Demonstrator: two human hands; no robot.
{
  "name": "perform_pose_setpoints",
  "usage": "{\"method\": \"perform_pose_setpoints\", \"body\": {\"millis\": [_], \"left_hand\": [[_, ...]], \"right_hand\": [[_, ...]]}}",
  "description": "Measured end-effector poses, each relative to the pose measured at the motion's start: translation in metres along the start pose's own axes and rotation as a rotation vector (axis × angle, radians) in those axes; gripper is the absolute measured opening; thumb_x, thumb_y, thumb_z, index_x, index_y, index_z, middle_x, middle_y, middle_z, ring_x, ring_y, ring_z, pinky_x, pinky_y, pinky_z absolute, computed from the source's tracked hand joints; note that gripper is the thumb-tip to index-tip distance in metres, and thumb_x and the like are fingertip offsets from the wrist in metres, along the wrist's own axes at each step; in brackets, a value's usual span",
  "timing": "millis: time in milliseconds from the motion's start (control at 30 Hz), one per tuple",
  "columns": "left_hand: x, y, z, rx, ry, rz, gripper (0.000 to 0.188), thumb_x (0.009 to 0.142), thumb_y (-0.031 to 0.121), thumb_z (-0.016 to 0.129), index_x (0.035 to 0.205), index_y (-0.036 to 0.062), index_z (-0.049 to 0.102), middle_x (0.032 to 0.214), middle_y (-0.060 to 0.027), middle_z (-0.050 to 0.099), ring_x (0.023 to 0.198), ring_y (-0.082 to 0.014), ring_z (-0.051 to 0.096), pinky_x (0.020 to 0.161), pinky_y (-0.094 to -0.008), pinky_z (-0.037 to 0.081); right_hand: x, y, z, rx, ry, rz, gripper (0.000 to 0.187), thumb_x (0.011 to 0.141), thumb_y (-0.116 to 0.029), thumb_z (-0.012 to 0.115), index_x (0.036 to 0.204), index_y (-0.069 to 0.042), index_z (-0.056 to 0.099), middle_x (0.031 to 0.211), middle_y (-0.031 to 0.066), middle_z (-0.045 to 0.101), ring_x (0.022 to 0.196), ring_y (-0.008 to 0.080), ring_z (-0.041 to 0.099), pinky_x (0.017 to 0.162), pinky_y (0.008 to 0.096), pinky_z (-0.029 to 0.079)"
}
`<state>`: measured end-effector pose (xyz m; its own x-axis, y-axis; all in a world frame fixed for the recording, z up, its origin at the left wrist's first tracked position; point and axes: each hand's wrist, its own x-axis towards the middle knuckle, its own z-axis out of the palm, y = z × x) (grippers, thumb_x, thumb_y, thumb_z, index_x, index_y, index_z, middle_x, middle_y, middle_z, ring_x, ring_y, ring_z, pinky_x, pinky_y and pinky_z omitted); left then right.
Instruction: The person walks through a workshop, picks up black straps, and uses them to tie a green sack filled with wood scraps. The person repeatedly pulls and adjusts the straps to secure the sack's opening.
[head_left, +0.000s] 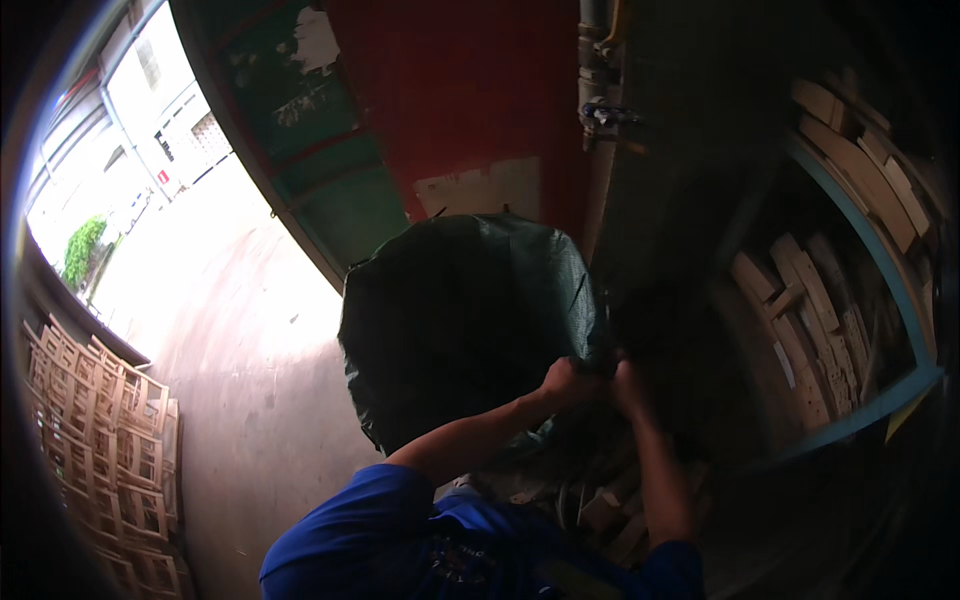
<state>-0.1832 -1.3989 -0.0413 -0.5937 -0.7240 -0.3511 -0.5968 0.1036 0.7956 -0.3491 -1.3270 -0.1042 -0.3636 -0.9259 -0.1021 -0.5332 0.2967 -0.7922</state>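
Note:
A large dark green woven plastic bag [575, 275] stands in front of me, its wide mouth facing up and its inside in deep shadow. My left hand [567, 382] reaches across to the bag's near right side and is closed on the rim. Just to the right of it, my right hand [628, 386] is curled at the same stretch of rim, close to the left. It is dark and somewhat blurred, and its fingertips are hidden. What lies inside the bag cannot be made out.
Wooden pallets [100, 430] lean at the left. At the right, a blue metal frame [905, 300] holds wood pieces [805, 290]. Behind the bag are a red and green panel [460, 100] and a pipe with a valve [592, 75]. Scrap wood [610, 510] lies near my body.

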Motion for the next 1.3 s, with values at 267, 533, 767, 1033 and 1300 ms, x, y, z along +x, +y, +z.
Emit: {"method": "perform_pose_setpoints", "body": {"millis": [267, 533, 767, 1033, 1300], "left_hand": [[0.02, -0.018, -0.009, 0.273, -0.052, 0.085, 0.056, 0.085, 0.051, 0.069, 0.098, -0.0035, 0.075, 0.097, -0.0248, 0.074, 0.1, -0.0381, 0.073, 0.083, -0.0442, 0.057], [0.0, 0.01, -0.016, 0.329, 0.026, 0.143, 0.047, 0.086, 0.04, 0.064, 0.093, -0.0055, 0.073, 0.094, -0.0309, 0.07, 0.099, -0.0457, 0.069, 0.084, -0.0507, 0.057], [-0.003, 0.009, -0.023, 0.3, 0.051, 0.168, 0.041, 0.083, 0.034, 0.066, 0.092, -0.0055, 0.073, 0.093, -0.0298, 0.071, 0.098, -0.0444, 0.07, 0.084, -0.0507, 0.057], [0.035, -0.042, -0.022, -0.269, -0.159, -0.034, 0.015, 0.089, 0.011, 0.065, 0.095, 0.0006, 0.075, 0.089, -0.0106, 0.073, 0.083, -0.0238, 0.072, 0.073, -0.0402, 0.058], [0.067, -0.049, -0.042, -0.105, -0.554, 0.275, 0.028, 0.079, 0.007, 0.077, 0.106, 0.0059, 0.072, 0.1, -0.009, 0.072, 0.092, -0.0213, 0.07, 0.083, -0.037, 0.057]], "right_hand": [[0.004, 0.03, 0.028, 0.304, -0.097, 0.031, 0.049, 0.102, -0.039, 0.053, 0.13, 0.001, 0.06, 0.119, 0.0209, 0.068, 0.111, 0.0263, 0.063, 0.093, 0.0431, 0.052], [-0.004, -0.011, 0.026, 0.375, 0.079, 0.002, 0.047, 0.1, -0.037, 0.057, 0.127, 0.001, 0.06, 0.115, 0.0234, 0.069, 0.112, 0.0326, 0.066, 0.092, 0.0431, 0.052], [-0.009, -0.016, 0.035, 0.367, 0.258, 0.033, 0.038, 0.099, -0.026, 0.057, 0.126, 0.001, 0.058, 0.118, 0.0209, 0.066, 0.113, 0.0297, 0.064, 0.097, 0.0404, 0.05], [-0.033, 0.027, 0.063, 0.057, 0.257, -0.373, 0.032, 0.09, -0.008, 0.06, 0.122, -0.003, 0.066, 0.123, 0.0203, 0.066, 0.117, 0.033, 0.063, 0.104, 0.0442, 0.047], [-0.014, 0.033, 0.032, 0.49, 0.237, 0.089, 0.036, 0.083, -0.018, 0.08, 0.112, -0.001, 0.069, 0.099, 0.0089, 0.072, 0.091, 0.0163, 0.067, 0.083, 0.0351, 0.054]]}}
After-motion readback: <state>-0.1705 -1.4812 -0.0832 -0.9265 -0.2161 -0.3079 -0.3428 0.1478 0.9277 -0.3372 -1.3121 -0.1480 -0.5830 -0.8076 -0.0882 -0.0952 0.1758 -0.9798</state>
